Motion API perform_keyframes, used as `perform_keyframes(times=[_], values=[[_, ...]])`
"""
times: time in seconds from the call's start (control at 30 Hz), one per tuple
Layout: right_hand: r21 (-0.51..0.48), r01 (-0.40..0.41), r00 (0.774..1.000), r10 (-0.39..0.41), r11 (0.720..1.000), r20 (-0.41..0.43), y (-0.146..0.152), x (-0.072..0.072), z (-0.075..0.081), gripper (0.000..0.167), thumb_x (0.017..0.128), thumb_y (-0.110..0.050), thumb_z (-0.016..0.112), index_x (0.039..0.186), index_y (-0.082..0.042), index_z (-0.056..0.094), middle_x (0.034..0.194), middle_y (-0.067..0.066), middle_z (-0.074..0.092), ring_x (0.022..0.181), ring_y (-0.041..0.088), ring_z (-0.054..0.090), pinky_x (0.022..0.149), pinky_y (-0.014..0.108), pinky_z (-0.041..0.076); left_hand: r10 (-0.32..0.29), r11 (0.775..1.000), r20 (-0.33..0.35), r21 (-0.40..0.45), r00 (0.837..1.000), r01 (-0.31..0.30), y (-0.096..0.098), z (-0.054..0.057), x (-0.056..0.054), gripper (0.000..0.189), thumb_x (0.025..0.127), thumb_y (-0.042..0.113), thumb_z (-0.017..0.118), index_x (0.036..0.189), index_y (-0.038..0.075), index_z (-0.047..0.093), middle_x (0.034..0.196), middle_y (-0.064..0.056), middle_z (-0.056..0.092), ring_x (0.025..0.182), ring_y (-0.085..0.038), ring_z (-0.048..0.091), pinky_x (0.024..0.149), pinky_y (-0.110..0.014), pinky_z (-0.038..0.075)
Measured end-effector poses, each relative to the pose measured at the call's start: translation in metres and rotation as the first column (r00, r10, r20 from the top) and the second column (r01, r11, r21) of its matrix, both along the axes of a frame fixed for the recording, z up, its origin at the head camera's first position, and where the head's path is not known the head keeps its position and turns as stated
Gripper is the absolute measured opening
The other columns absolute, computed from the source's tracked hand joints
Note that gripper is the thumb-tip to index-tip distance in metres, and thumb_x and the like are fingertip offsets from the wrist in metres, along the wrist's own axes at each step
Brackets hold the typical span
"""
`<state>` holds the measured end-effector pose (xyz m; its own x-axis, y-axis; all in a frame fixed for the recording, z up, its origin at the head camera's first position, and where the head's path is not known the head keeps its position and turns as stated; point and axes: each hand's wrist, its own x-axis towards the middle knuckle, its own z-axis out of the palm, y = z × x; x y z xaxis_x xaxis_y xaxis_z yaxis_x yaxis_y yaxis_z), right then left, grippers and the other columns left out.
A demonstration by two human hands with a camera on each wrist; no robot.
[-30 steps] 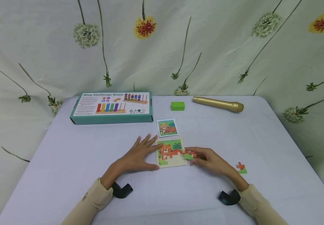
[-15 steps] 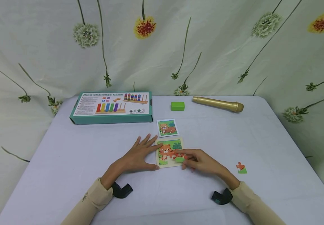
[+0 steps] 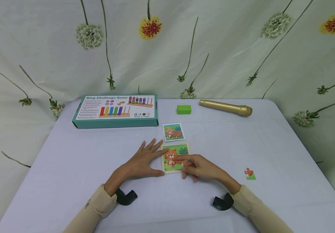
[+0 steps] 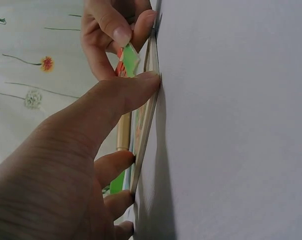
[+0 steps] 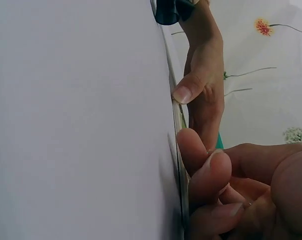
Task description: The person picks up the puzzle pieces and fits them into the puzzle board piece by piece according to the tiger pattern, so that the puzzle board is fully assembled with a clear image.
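A square wooden jigsaw board point(image 3: 173, 172) with a tiger picture lies on the white table in the head view. My left hand point(image 3: 144, 162) is spread flat at its left side, with thumb and index finger touching the edge and corner. Over the lower part of the board, my right hand point(image 3: 203, 167) pinches a green and orange puzzle piece point(image 4: 131, 60) between thumb and fingers. That piece stands tilted above the board in the left wrist view. Another loose puzzle piece point(image 3: 250, 174), orange and green, lies to the right of my right hand.
A small card point(image 3: 173, 132) with the same tiger picture lies just behind the board. Farther back are a teal-edged Ring Challenge Game box point(image 3: 115, 110), a green block point(image 3: 184, 109) and a gold toy microphone point(image 3: 225, 108). A flowered cloth point(image 3: 228, 48) hangs behind the table.
My right hand has moved left with the puzzle piece, from the board's right edge to over its lower middle. My left hand has stayed in place.
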<state>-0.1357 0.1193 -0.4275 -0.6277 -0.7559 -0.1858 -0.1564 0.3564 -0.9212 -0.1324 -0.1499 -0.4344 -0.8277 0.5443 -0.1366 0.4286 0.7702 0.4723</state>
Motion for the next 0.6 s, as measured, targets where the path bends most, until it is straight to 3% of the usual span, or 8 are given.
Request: perform_keyframes(times=[0.6], values=[[0.11, 0.022, 0.998, -0.015, 0.994, -0.064, -0.0096, 0.0027, 0.0048, 0.047, 0.096, -0.005, 0.053, 0.142, -0.015, 0.049, 0.059, 0.002, 0.058, 0.04, 0.008, 0.04, 0.04, 0.019, 0.036, 0.005, 1.0, 0.01, 0.0, 1.0, -0.005, 0.0009, 0.0034, 0.0004, 0.087, 0.075, 0.054, 0.072, 0.148, 0.022, 0.038, 0.16, -0.003, 0.015, 0.148, -0.028, -0.001, 0.117, -0.053, -0.006]])
